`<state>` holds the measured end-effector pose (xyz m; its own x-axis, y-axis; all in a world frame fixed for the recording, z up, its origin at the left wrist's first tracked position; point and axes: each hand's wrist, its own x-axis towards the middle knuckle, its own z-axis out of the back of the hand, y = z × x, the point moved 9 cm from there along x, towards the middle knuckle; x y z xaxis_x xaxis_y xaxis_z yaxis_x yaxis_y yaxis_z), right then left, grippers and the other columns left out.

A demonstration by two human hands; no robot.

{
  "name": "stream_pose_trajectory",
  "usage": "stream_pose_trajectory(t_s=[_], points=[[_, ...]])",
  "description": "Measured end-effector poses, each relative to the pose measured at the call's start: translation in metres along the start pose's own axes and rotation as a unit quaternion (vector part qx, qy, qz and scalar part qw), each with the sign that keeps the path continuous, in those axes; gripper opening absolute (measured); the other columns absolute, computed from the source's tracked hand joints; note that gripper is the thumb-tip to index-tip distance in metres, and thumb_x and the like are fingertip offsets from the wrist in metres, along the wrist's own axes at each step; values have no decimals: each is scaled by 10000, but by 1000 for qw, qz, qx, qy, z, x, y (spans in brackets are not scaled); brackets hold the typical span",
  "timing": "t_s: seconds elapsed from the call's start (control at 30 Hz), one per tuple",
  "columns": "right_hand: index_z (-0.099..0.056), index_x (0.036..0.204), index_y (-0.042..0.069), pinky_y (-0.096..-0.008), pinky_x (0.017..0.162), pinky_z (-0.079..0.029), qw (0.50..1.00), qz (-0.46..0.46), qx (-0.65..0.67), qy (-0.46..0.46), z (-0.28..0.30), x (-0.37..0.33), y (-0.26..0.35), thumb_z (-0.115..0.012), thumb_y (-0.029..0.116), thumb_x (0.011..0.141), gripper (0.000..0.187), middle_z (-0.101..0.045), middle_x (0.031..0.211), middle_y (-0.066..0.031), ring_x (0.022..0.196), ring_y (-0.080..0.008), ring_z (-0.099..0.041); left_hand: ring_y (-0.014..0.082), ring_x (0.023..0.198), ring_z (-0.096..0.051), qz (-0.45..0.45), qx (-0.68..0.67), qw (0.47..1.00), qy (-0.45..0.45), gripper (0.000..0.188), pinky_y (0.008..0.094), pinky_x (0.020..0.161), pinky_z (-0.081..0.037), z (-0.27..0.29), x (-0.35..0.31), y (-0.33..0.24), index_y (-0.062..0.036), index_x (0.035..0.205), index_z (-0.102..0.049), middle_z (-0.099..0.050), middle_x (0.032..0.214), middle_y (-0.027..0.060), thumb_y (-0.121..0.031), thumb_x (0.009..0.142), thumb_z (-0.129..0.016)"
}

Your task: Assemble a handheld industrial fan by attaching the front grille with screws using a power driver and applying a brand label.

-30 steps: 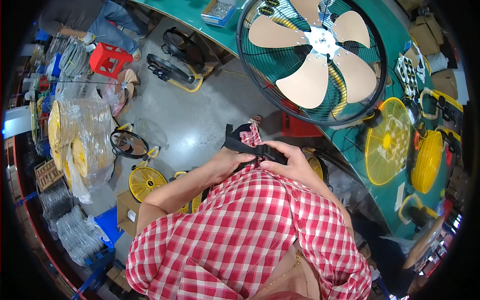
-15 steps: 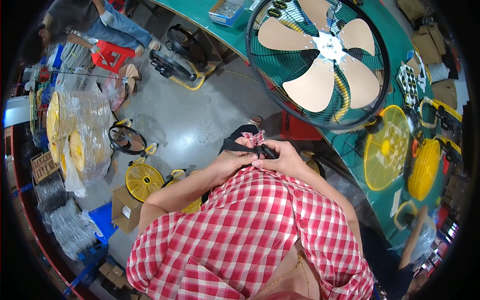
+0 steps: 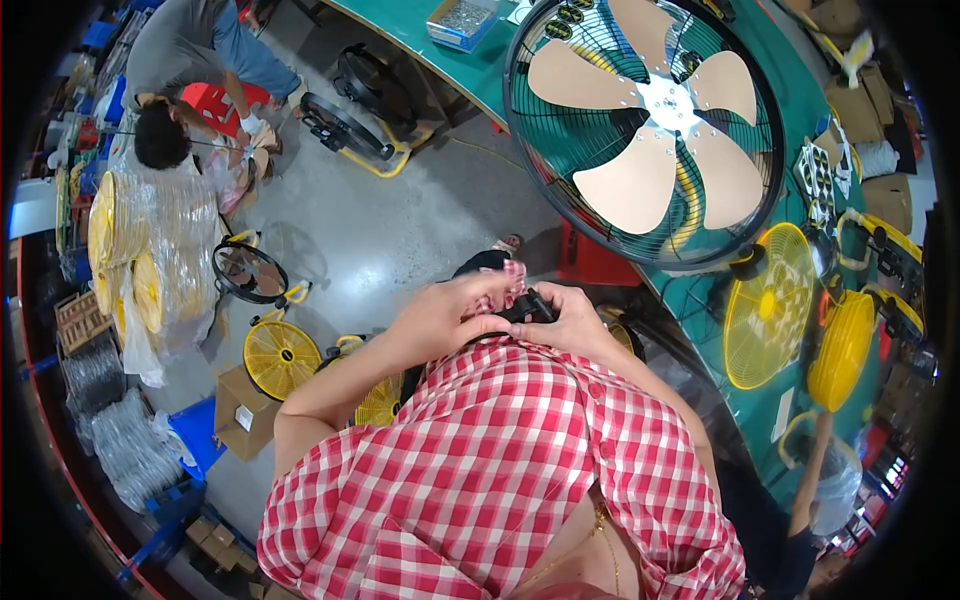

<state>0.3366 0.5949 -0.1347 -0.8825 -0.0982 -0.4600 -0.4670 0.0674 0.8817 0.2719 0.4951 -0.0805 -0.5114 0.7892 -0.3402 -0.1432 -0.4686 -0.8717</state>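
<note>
While both hands have stayed pressed together at the chest, the left hand [image 3: 445, 315] and right hand [image 3: 565, 320] grip a small black part [image 3: 528, 305] in closed fingers, the big fan [image 3: 645, 125] on the green tabletop [image 3: 420, 25] now sitting farther beyond them.

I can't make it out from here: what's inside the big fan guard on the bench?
Inside the fan guard, four beige blades sit around a white hub. Yellow tubing shows behind them. The blades and hub cover whatever lies beneath.
</note>
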Motion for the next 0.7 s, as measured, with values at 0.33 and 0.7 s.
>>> stream_pose_trajectory(t_s=[0.33,0.7], points=[[-575,705,22,-210,517,-376,1000,-16,21,15,2,5,-13,-728,95,673,172,-522,606,38,568,-30,-453,198,682,-513,-30,-7,995,99,156,312,608,-393,-21,10,33,-32,848,-519,-489,708,78,-185,875,-506],[-601,768,17,-179,563,-409,995,-15,98,6,4,8,-24,-691,-6,667,138,-593,682,21,628,-25,-525,343,656,-543,-24,103,984,143,151,394,592,-404,-20,2,30,-65,889,-492,-528,689,160,-210,910,-456]])
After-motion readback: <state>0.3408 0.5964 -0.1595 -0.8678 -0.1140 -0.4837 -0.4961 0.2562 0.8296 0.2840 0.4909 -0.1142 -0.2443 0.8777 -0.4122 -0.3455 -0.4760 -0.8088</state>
